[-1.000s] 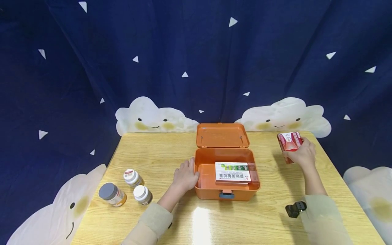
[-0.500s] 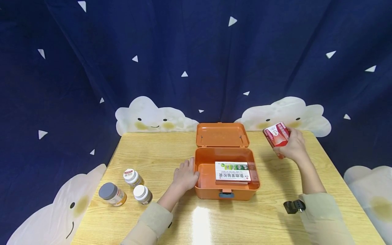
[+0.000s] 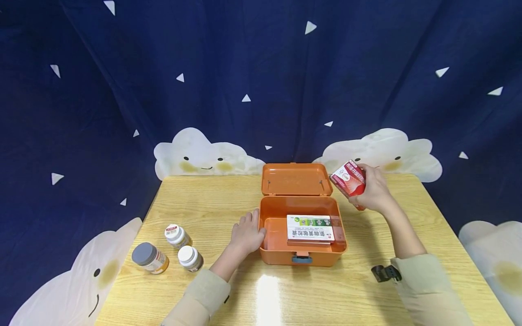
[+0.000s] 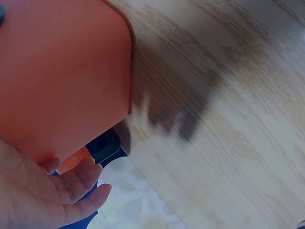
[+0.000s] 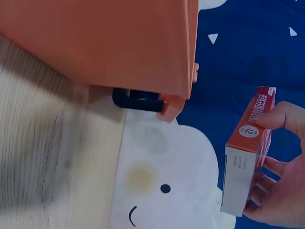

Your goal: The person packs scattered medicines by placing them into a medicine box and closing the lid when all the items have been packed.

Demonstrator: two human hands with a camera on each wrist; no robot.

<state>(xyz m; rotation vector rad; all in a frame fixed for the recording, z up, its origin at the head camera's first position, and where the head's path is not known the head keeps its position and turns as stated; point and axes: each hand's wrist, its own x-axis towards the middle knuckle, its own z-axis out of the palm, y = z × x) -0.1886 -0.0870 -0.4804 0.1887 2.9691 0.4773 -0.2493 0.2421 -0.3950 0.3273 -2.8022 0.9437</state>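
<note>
An orange medicine box (image 3: 281, 258) stands with its lid (image 3: 296, 179) tipped back. Inside, on the right, lies a white-and-green medicine carton (image 3: 310, 228) on top of another carton mostly hidden. My left hand (image 3: 246, 233) holds the box's left wall, the thumb over the rim. In the left wrist view its fingers (image 4: 81, 183) lie along the outside of the wall, slightly bent. My right hand (image 3: 376, 190) grips a red-and-white medicine carton (image 3: 349, 178) between thumb and fingers, raised and tilted to the right of the lid. The right wrist view shows this carton's white end (image 5: 237, 181).
On the left of the wooden table (image 3: 212, 199) stand a grey-lidded bottle (image 3: 150, 258) and two white-capped bottles, one behind (image 3: 177, 236) and one in front (image 3: 190, 258). A blue latch (image 3: 302, 260) is on the box's front. A dark blue curtain (image 3: 228, 54) hangs behind the table.
My right hand has carried the red-and-white carton left and slightly upward from the table's right side towards the box, tilting it more. My left hand and the box have stayed put.
</note>
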